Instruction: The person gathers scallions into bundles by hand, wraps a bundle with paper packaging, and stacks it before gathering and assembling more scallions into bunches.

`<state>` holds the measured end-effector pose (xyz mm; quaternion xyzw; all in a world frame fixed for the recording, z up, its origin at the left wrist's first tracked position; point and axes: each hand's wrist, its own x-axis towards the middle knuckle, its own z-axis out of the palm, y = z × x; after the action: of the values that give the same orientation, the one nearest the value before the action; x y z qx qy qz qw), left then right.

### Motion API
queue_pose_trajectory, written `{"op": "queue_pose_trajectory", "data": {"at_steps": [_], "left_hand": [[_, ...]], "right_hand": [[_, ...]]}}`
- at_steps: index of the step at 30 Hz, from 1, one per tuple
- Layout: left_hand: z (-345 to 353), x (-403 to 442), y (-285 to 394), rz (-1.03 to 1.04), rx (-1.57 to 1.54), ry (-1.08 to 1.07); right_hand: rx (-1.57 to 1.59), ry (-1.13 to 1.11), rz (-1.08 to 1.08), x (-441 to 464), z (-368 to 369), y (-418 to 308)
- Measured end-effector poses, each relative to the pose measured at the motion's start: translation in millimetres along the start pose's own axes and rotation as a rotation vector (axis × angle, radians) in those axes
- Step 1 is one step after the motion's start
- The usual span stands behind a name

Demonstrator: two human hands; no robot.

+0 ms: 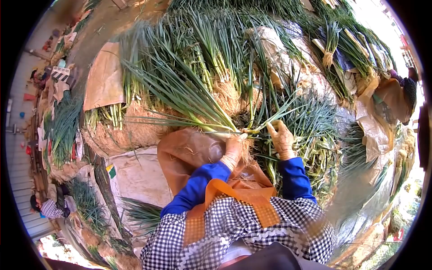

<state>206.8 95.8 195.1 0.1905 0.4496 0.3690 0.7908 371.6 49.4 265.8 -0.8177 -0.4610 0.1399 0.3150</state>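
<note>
My left hand [234,148] is closed around a few green onions [218,110] near their root end, in front of my apron. Their long green leaves fan out up and to the left, and pale roots [247,150] hang beside the hand. My right hand [281,138] is close by on the right, its thumb and forefinger pinching a yellowish outer leaf [258,129] that bends away from the stalks. Both hands appear to be in pale, soiled gloves. An orange-brown plastic apron [189,150] spreads over my lap beneath them.
Piled green onions [180,54] with matted roots lie ahead. Loose leaves and trimmings [310,148] heap up at the right. A white sack [139,173] lies at the left, beside more onions [141,213]. Other people sit at far left [51,207] and far right [402,94].
</note>
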Motion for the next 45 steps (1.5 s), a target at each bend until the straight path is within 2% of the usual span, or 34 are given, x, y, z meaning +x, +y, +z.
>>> {"op": "queue_pose_trajectory", "data": {"at_steps": [1,2,3,5,7,8,9,11,12,13,15,16,18,19,21,22,23,25,26,27,29,31,33,34,35,36,37,39,40,41,43,44,45], "left_hand": [[-2,3,-3,0.068,0.065,-0.01],[-5,4,-5,0.157,0.175,-0.054],[-7,4,-6,-0.013,0.023,-0.048],[-19,18,-19,0.101,0.088,-0.157],[-8,12,-11,0.124,0.084,-0.121],[-4,5,-8,0.14,0.079,-0.074],[-2,2,-7,0.135,0.079,-0.073],[1,1,-1,0.327,0.406,-0.138],[-3,3,-4,0.243,0.33,-0.159],[-4,5,-9,0.245,0.33,-0.161],[-8,7,-21,0.097,0.145,-0.067],[-14,16,-27,0.329,0.509,-0.055],[-43,37,-55,-0.03,-0.158,-0.254],[-32,23,-37,-0.036,-0.076,-0.232],[12,-21,10,-0.053,-0.036,-0.165],[27,-36,26,-0.071,0.001,-0.094],[22,-33,21,-0.073,-0.001,-0.09],[-2,-8,-1,-0.151,-0.276,-0.139],[-30,20,-39,0.182,0.459,-0.313],[-58,49,-77,0.612,1.146,-0.25],[-28,19,-14,0.577,1.459,-0.19],[-19,24,-22,0.018,-0.009,0.002],[7,-7,13,-0.089,-0.178,0.008],[7,-6,14,-0.119,-0.2,-0.013],[7,-7,16,-0.116,-0.12,0.005],[7,-5,15,-0.141,-0.154,-0.02],[3,-5,13,-0.17,-0.184,-0.035],[0,-4,11,-0.118,-0.17,-0.043],[2,-3,10,-0.076,-0.162,-0.055],[10,-10,17,-0.08,-0.191,-0.004],[0,-3,11,-0.027,-0.066,0.014],[-4,0,5,-0.028,-0.066,0.018],[-6,2,3,-0.025,-0.03,0.024]], "right_hand": [[0.011,0.062,-0.034,4,6,-10],[-0.05,-0.033,-0.032,2,8,-20],[-0.108,-0.126,-0.024,-1,4,-33],[-0.073,-0.366,-0.146,-3,3,-35],[-0.05,-0.308,-0.364,-7,17,-12],[-0.042,-0.189,-0.473,-9,24,-1],[-0.044,-0.192,-0.468,-11,23,-4],[-0.228,-0.17,-0.49,-13,20,-11],[-0.209,-0.051,-0.596,-11,21,-15],[-0.341,-0.106,-0.55,-12,20,-18],[-0.181,-0.032,-0.597,-15,23,-33],[-0.291,-0.06,-0.632,-20,29,-37],[-0.196,-0.05,-0.649,-20,34,-39],[-0.154,-0.011,-0.67,-15,31,-46],[-0.465,-0.238,-0.483,-5,18,-67],[-0.442,-0.182,-0.486,4,19,-67],[-0.319,0.025,-0.589,9,41,-43],[-0.465,-0.052,-0.726,1,26,-65],[-0.222,-0.163,-0.783,-7,29,-59],[-0.504,-0.137,-0.84,-29,16,-67],[0.168,-0.296,-1.137,-38,-6,-57],[-0.538,-0.697,-0.783,-43,-25,3],[-0.724,-1.011,-0.33,-20,-45,36],[-0.696,-1.1,-0.182,-10,-44,41],[-0.467,-1.092,-0.078,1,-36,43],[-0.018,-1.034,0.059,8,-24,35],[0.632,-0.803,0.494,9,-19,-1],[1.019,-0.537,0.531,20,33,3],[1.002,-0.456,0.593,24,58,8],[1.146,-0.295,0.659,22,65,-12],[1.03,-0.064,0.558,22,88,-9],[0.975,-0.067,0.548,22,89,-1],[0.748,-0.048,0.474,20,76,-9]]}}
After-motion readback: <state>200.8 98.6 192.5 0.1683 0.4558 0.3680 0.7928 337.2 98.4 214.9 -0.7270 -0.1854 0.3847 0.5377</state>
